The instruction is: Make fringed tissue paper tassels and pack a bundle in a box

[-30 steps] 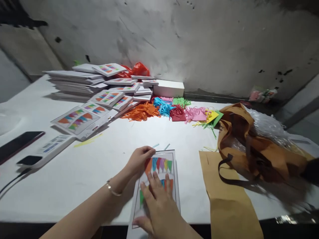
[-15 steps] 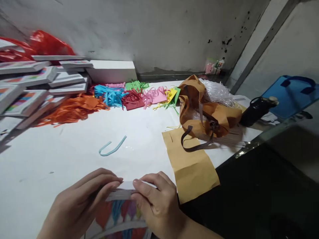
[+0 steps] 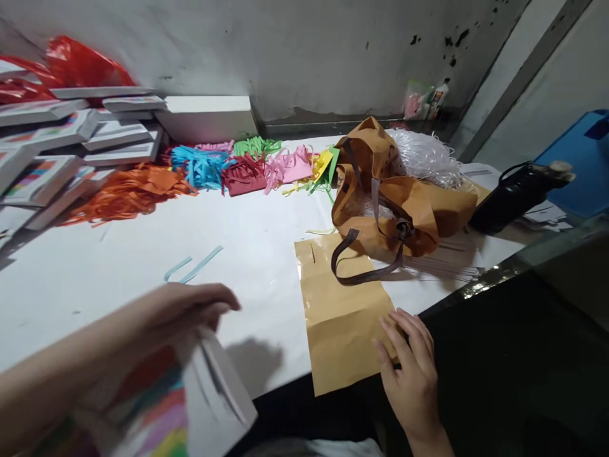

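A white cardboard box [image 3: 221,393] printed with colourful tassels is at the lower left, tilted and partly blurred. My left hand [image 3: 190,311] curls over its upper edge and grips it; the forearm covers part of the box. Off to the right, my right hand [image 3: 412,368] has its fingers apart, with nothing in it. Its fingertips are at the right edge of a brown paper sheet [image 3: 347,343], though I cannot tell whether they press on it. A bent pale blue strip [image 3: 202,263] lies on the table just beyond my left hand.
Stacked printed boxes [image 3: 47,181] and a red plastic bag [image 3: 85,66] are at the left. Coloured tissue tassels [image 3: 202,168] line the back beside a white box [image 3: 207,117]. An orange-brown bag [image 3: 375,209], white shredded strands [image 3: 425,158] and a black bottle [image 3: 514,197] stand right.
My right hand has let go of the box and moved right to the brown paper. The box has swung left and tilted in my left hand. The view has shifted slightly.
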### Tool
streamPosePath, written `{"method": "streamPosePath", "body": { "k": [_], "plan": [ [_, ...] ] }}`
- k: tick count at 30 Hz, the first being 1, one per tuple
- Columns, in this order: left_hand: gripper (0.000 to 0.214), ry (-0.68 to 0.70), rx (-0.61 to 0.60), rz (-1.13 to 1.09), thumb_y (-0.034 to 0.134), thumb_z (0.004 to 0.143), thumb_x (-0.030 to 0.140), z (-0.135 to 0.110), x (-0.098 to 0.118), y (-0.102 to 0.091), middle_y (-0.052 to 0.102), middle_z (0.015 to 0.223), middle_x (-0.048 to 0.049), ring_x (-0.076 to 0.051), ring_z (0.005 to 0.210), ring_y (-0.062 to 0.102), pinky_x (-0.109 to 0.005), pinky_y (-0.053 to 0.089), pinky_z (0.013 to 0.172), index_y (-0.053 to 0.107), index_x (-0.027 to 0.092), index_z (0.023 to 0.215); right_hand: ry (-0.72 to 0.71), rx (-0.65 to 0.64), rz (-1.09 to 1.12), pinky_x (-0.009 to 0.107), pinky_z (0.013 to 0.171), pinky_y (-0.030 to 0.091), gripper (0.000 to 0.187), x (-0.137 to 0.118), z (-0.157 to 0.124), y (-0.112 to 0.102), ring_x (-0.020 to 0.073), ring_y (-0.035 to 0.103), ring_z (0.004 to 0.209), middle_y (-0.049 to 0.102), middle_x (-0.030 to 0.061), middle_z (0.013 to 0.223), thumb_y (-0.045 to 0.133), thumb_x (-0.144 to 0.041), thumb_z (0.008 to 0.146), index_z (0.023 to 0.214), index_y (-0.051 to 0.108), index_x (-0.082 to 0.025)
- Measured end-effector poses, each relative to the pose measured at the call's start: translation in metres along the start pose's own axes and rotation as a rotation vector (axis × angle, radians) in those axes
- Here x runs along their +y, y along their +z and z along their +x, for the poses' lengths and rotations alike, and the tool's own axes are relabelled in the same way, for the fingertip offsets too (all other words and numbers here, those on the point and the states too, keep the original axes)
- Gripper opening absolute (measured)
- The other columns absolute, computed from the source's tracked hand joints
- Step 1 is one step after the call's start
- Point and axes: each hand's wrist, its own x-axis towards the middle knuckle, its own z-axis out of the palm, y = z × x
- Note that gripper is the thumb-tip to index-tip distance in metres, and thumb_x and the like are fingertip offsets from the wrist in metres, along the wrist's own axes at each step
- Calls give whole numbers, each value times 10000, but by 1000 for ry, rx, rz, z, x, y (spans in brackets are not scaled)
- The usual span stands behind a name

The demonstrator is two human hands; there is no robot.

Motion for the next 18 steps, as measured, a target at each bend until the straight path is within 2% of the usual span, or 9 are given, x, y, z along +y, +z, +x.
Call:
{"method": "streamPosePath", "body": {
  "k": [1,2,3,4,7,10,12,16,18],
  "plan": [
    [312,-6,-280,2,614,882,474,6,6,15,674,620,68,-93,563,597,-116,432,558,772,209,840,-34,-42,-9,574,1104,391,347,1,3,2,290,554,1256,616,129,1282,630,-202,955,1299,585,-190],
    [324,-15,-492,0,563,928,454,11,11,30,707,678,38,-116,611,621,-138,446,586,768,205,897,-57,-82,-16,588,1130,355,373,1,6,5,295,545,1276,610,137,1312,632,-233,959,1322,567,-179],
    [332,-21,-649,-2,523,961,438,16,16,42,732,754,6,-138,669,639,-161,458,617,759,204,953,-70,-116,-19,585,1139,339,397,1,9,8,297,543,1284,609,144,1325,630,-264,964,1340,550,-166],
    [330,-25,-706,-11,512,974,434,19,20,53,744,819,-19,-158,717,647,-184,466,645,750,206,984,-75,-141,-20,568,1131,347,414,0,11,11,297,548,1279,616,150,1322,625,-296,969,1348,540,-154],
    [290,5,-732,-99,534,975,426,21,30,69,734,999,-51,-190,830,642,-232,481,729,718,224,1071,-56,-187,-34,498,1037,403,404,-5,16,20,297,578,1223,650,149,1277,598,-355,984,1327,550,-147],
    [332,-5,-738,-205,529,983,449,22,36,72,718,983,-50,-176,762,622,-233,479,671,651,219,1188,-20,-199,-62,480,990,396,384,-12,18,26,303,594,1166,671,141,1237,580,-398,991,1284,582,-149],
    [355,-3,-736,-255,538,982,473,24,34,72,708,986,-52,-175,781,626,-236,491,693,655,210,1189,0,-184,-71,474,986,389,385,-16,18,27,302,596,1143,681,138,1212,566,-418,996,1265,596,-144],
    [363,5,-753,-382,568,983,457,29,20,78,678,1238,-81,-225,1117,621,-294,476,977,695,223,1230,-12,-193,-54,475,969,383,328,-21,20,24,297,601,1130,693,123,1197,527,-375,1021,1250,610,-157],
    [378,-50,-783,-461,583,983,442,31,14,81,672,1305,-79,-232,1188,606,-311,454,1031,675,229,1281,-27,-209,-37,494,981,372,279,-20,24,21,291,612,1111,700,113,1184,533,-324,1020,1236,617,-169]
  ]
}}
